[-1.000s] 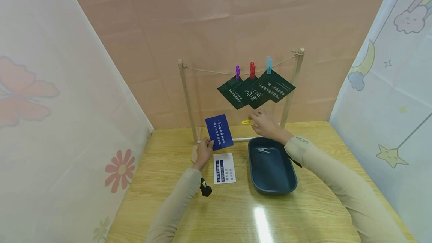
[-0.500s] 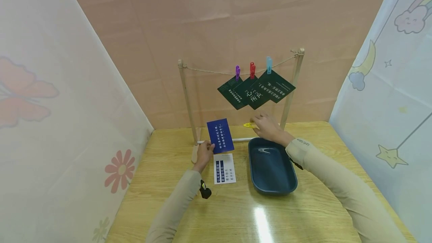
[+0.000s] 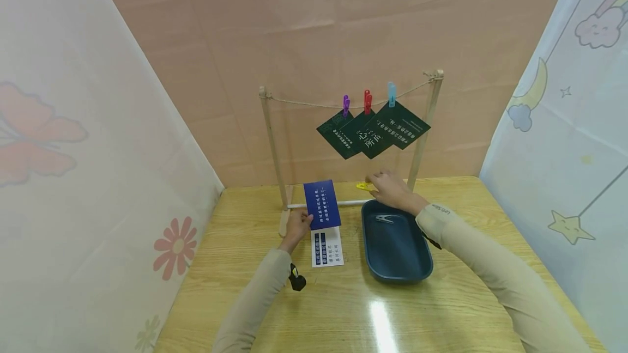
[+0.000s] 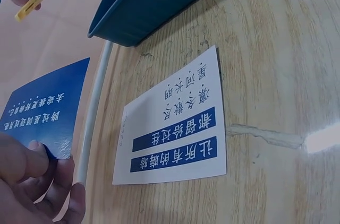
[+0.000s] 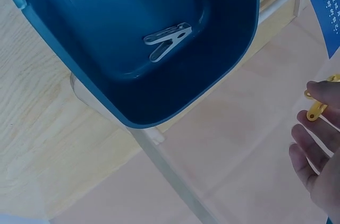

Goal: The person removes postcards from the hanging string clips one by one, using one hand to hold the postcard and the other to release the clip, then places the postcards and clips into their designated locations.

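My left hand pinches a blue card with white writing by its lower left edge, thumb on the printed face. Below it a white card with blue bands lies on the table, its top overlapped by the blue card in the head view. My right hand pinches a yellow clothespin between thumb and forefinger, beyond the far end of the blue tub. Above, dark green cards hang from a string, held by a purple clothespin, a red clothespin and a light blue clothespin.
One pale clothespin lies inside the tub. Two wooden posts carry the string, with a white rod low between them. Printed cloth walls stand on both sides of the wooden table, and a plain cloth closes the back.
My left hand's blue card has come down, now overlapping the white card's top in the head view. My right hand with the yellow clothespin has lowered slightly and shifted a little right.
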Demonstrator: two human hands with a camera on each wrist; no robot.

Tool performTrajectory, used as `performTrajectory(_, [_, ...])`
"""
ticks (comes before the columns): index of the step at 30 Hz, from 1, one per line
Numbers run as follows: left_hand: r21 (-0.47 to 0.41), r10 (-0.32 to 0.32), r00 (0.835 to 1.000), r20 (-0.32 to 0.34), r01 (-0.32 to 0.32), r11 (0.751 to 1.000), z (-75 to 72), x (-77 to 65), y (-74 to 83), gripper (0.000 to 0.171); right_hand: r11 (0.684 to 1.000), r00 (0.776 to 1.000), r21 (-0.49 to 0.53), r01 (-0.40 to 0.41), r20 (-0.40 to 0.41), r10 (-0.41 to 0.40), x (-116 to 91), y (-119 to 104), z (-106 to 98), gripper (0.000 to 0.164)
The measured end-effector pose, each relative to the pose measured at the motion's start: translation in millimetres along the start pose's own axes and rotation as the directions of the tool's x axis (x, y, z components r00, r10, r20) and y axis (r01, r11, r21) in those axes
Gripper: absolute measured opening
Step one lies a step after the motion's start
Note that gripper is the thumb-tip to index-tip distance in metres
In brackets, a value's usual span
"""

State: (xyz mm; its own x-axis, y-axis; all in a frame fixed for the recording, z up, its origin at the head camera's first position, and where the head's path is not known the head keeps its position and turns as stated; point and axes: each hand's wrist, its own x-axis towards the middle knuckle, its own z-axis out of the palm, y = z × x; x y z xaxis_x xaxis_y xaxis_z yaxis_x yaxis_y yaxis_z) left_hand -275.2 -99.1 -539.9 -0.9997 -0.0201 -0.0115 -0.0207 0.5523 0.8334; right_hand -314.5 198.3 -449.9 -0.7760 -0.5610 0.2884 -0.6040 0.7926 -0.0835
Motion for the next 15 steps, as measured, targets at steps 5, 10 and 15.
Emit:
performTrajectory(5, [-0.004,-0.004,0.999,0.037,0.004,1.000,-0.4,-2.2,-1.5,0.019,1.000,1.000,-0.003,0.005,0.002,-0.005,-1.7,1.3,3.0,0.026])
performTrajectory(10, [-0.004,-0.014,0.997,0.074,0.014,1.000,-0.2,-4.3,-5.0,0.018,1.000,1.000,-0.028,0.009,0.005,-0.009,-3.5,3.5,6.6,0.026])
performTrajectory(15, [-0.015,-0.010,0.995,0.103,0.012,1.000,0.3,-5.4,-8.8,0.018,0.998,1.000,-0.050,0.024,-0.005,-0.025,-6.1,4.1,8.7,0.024])
